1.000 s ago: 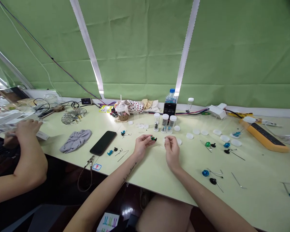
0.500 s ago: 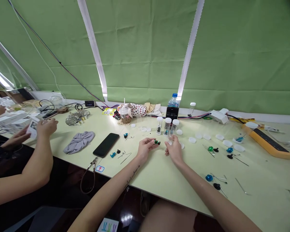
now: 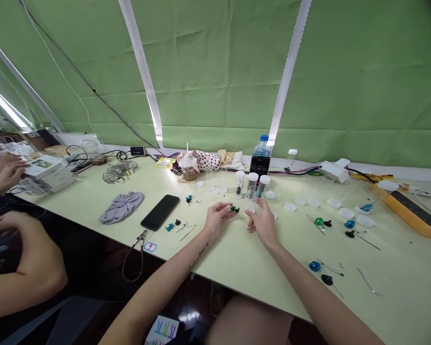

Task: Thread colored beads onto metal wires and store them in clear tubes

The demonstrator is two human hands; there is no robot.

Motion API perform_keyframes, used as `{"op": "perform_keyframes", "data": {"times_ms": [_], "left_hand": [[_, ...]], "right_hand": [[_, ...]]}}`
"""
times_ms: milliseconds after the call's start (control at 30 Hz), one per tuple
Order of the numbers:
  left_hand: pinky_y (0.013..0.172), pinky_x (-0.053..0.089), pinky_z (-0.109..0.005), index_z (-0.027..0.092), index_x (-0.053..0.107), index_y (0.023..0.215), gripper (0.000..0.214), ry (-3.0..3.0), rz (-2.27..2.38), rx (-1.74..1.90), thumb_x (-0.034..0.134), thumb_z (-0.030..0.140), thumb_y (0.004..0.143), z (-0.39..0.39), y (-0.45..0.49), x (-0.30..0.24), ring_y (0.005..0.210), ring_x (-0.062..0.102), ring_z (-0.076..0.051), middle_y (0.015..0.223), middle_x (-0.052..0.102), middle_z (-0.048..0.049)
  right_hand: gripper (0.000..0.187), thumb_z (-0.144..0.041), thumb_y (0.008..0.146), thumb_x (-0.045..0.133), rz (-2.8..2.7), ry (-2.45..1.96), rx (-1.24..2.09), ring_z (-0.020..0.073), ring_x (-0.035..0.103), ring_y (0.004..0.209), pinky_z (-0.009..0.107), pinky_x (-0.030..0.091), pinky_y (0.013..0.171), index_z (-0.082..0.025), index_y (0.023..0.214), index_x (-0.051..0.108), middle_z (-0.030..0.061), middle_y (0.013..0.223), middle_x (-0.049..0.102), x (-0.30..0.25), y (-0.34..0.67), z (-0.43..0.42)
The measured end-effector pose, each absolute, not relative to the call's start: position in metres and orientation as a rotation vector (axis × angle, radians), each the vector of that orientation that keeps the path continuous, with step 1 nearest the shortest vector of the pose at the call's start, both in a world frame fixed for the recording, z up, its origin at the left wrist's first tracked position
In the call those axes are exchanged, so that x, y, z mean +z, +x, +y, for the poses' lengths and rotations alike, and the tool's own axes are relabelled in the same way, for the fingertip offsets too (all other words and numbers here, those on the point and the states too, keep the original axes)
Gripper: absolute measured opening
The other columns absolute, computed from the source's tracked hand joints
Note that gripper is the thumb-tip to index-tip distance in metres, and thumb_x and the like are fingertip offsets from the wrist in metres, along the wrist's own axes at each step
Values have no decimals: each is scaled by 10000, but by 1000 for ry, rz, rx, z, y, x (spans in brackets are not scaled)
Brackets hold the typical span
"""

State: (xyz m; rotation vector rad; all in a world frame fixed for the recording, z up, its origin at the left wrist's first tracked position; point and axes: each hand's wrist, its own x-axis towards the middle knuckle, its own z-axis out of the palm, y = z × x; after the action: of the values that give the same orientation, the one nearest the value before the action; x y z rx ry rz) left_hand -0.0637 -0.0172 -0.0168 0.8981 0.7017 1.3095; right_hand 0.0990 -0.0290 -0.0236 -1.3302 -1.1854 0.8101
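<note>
My left hand (image 3: 217, 220) pinches a small green and black part (image 3: 234, 209) between thumb and fingers. Just right of it, my right hand (image 3: 264, 223) is closed, fingers curled, beside something pale and white whose shape I cannot make out. Behind my hands stand clear tubes with white caps (image 3: 252, 177), small dark and blue parts inside. Left of my left hand lie a blue part (image 3: 169, 227), a black knob (image 3: 177, 222) and thin bent metal rods (image 3: 188, 232).
Left are a black phone (image 3: 160, 212) and a grey scrunchie (image 3: 121, 208). Loose white caps (image 3: 290, 207), a green part (image 3: 319, 221), blue knobs (image 3: 314, 266) and metal rods lie right. Behind stand a bottle (image 3: 262, 146) and an orange power strip (image 3: 416, 213). Another person's hands (image 3: 7, 172) are far left.
The view has shifted slightly. My two hands keep nearly the same pose, with the green and black part still in the left. At far left, the other person's hands have moved away from a white item.
</note>
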Motion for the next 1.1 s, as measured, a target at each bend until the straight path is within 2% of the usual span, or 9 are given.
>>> {"op": "perform_keyframes", "data": {"times_ms": [100, 200, 333, 433, 633, 833, 1100], "left_hand": [[865, 497, -429, 96, 656, 871, 289, 870, 709, 1319, 745, 278, 664, -16, -64, -17, 779, 670, -205, 872, 680, -97], [866, 495, -425, 98, 654, 858, 275, 862, 699, 1300, 743, 274, 667, -16, -65, -17, 778, 671, -202, 876, 682, -96], [813, 511, -401, 102, 659, 867, 270, 921, 686, 1219, 734, 279, 676, -17, -66, -16, 773, 671, -208, 922, 678, -103], [805, 510, -393, 100, 665, 876, 274, 953, 696, 1179, 733, 277, 677, -18, -65, -15, 750, 668, -201, 847, 683, -93], [860, 490, -413, 102, 671, 871, 284, 970, 672, 1150, 740, 285, 666, -19, -63, -15, 783, 659, -194, 846, 690, -98], [871, 487, -427, 99, 671, 850, 294, 967, 669, 1152, 759, 286, 641, -19, -63, -15, 773, 658, -193, 825, 688, -91], [836, 500, -456, 102, 645, 864, 312, 961, 675, 1127, 749, 310, 656, -21, -63, -14, 773, 676, -229, 850, 688, -104]], "right_hand": [[446, -413, 822, 501, -1194, -1247, 563, 64, 526, 477, 237, 466, 385, -220, 1214, 410, 124, 1233, 498, -19, 95, -45], [279, -366, 863, 462, -1339, -1194, 424, 126, 570, 677, 291, 515, 602, -203, 1089, 486, 91, 1096, 541, -18, 85, -55], [331, -342, 808, 556, -1530, -1177, 546, 155, 576, 756, 339, 512, 704, -211, 1106, 497, 85, 1098, 519, -22, 77, -53], [322, -316, 775, 589, -1531, -1156, 605, 181, 589, 814, 354, 508, 737, -208, 1069, 517, 78, 1052, 549, -25, 79, -49], [213, -336, 770, 589, -1458, -1157, 666, 200, 612, 799, 354, 504, 722, -201, 930, 547, 56, 875, 642, -23, 83, -49], [252, -432, 759, 595, -1428, -1200, 718, 184, 614, 684, 303, 496, 575, -201, 858, 595, 47, 818, 671, -19, 84, -53], [354, -484, 781, 542, -1431, -1246, 785, 187, 616, 665, 267, 494, 469, -188, 928, 668, 78, 870, 675, -18, 85, -53]]}}
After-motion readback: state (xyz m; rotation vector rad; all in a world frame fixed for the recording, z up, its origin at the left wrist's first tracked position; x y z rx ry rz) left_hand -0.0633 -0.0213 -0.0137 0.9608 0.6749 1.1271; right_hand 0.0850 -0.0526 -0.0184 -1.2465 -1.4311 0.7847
